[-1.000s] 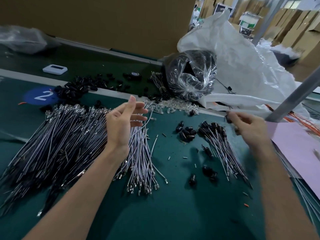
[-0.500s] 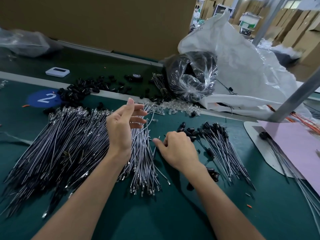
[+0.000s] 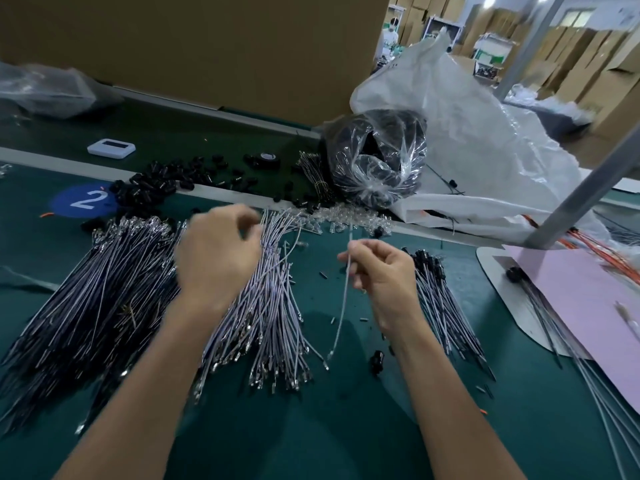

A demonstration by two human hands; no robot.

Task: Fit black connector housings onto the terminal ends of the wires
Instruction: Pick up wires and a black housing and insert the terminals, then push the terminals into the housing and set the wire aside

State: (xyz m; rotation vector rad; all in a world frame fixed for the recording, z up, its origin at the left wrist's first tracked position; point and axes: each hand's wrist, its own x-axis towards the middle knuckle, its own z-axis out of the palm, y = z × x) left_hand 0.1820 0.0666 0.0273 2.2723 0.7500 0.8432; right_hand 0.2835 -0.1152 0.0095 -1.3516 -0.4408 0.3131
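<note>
My right hand (image 3: 382, 271) pinches a single grey wire (image 3: 343, 306) and holds it upright above the green mat; its lower terminal end hangs near the mat. My left hand (image 3: 216, 252) is blurred, with curled fingers, over the far end of the middle bundle of loose grey wires (image 3: 270, 306). I cannot make out anything in it. A bigger pile of wires (image 3: 97, 296) spreads to the left. Wires fitted with black housings (image 3: 440, 289) lie just right of my right hand. Loose black housings (image 3: 152, 188) are heaped at the back left, and one more housing (image 3: 377, 360) lies by my right wrist.
A clear bag of black parts (image 3: 377, 161) and a big white sack (image 3: 491, 157) stand at the back right. Small clear parts (image 3: 346, 220) lie before them. A pink sheet (image 3: 585, 306), a slanted metal post (image 3: 581, 192) and orange wires are on the right. A white device (image 3: 110, 147) sits far left.
My right hand has lifted from the mat with a single wire pinched in it. My left hand has turned over and curled its fingers down onto the wire bundle.
</note>
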